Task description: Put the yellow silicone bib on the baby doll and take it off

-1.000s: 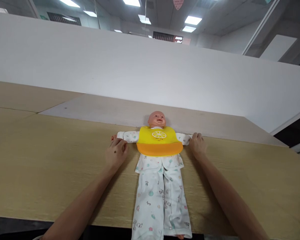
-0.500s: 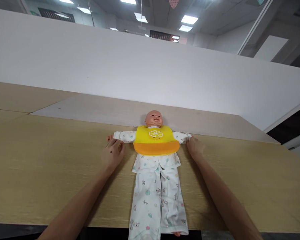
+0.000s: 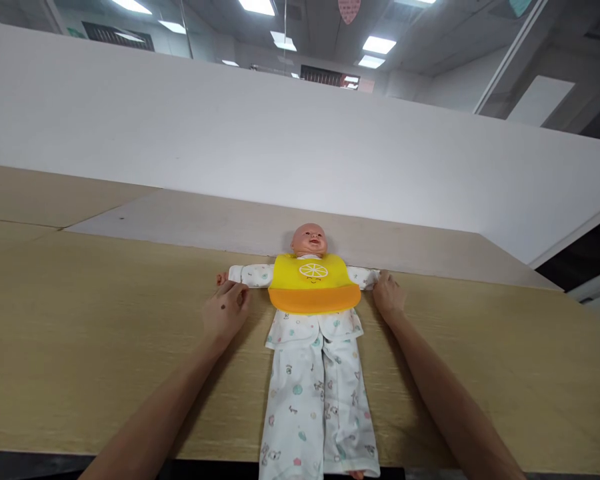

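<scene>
A baby doll [image 3: 309,240] lies on its back with its arms stretched out to both sides. It wears a white printed jacket [image 3: 293,327], matching trousers [image 3: 297,407] and a yellow bib [image 3: 310,272] with an orange pocket [image 3: 314,299]. My left hand [image 3: 226,310] is closed, with curled fingers against the lower edge of the sleeve cuff [image 3: 236,273] on the left; the doll's small hand [image 3: 222,278] shows beyond. My right hand [image 3: 390,299] closes over the end of the other sleeve [image 3: 363,277] and hides the doll's hand there.
The wooden table [image 3: 105,347] ends at a front edge, which the trouser legs overhang. Behind the doll's head runs a greyish strip [image 3: 205,213], then a white partition [image 3: 280,140] with glass panels above.
The view has shifted very slightly, so the scene sits a little lower. Both hands stay at the sleeve ends, and the doll keeps its pose.
</scene>
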Motion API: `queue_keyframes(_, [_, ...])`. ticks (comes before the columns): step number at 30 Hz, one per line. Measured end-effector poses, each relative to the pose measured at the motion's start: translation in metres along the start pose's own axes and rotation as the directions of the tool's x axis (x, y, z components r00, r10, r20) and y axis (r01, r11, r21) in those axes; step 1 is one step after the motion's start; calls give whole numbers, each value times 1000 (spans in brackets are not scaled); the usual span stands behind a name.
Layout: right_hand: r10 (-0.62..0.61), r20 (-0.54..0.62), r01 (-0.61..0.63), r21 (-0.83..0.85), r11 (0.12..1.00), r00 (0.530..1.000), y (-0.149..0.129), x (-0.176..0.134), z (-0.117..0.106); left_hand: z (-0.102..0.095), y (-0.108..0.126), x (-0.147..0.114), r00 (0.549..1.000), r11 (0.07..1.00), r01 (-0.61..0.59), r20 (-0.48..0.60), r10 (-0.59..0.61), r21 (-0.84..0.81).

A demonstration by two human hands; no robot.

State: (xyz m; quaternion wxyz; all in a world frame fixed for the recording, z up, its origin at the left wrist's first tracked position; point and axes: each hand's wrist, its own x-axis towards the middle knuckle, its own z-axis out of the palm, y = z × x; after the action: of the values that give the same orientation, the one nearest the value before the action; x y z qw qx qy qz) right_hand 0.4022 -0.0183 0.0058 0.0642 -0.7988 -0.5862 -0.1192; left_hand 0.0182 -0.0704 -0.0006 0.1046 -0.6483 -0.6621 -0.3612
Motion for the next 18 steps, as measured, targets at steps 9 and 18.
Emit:
queue_keyframes(9, [-168, -81, 161, -83, 983, 982, 3, -6, 3, -2, 2, -1, 999, 999, -48, -21, 47, -19])
queue_keyframes(18, [40, -53, -24, 267, 964, 998, 5, -12, -4, -5, 7, -3, 996, 988, -91, -35, 88, -123])
